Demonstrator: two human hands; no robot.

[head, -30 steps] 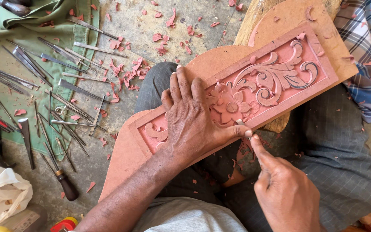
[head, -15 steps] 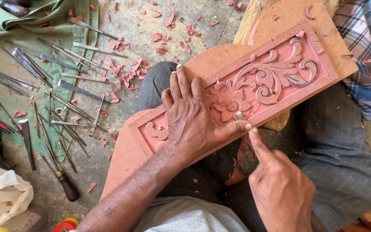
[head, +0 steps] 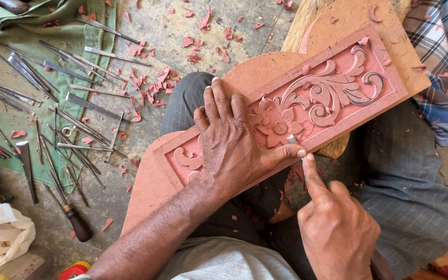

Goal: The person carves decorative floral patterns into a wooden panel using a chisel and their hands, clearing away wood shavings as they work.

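At frame centre the left hand [head: 232, 142] lies flat, fingers spread, on the reddish carved floral panel [head: 333, 93] across the person's lap; lower right, the right hand [head: 335, 228] pinches a small chisel [head: 291, 139] against the flower; more chisels [head: 53, 98] lie upper left.

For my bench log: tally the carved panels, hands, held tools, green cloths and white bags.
Reddish carved wooden panel: 1
Bare hands, left and right: 2
Small metal chisel in right grip: 1
Green cloth tool mat: 1
White plastic bag: 1
Total: 6
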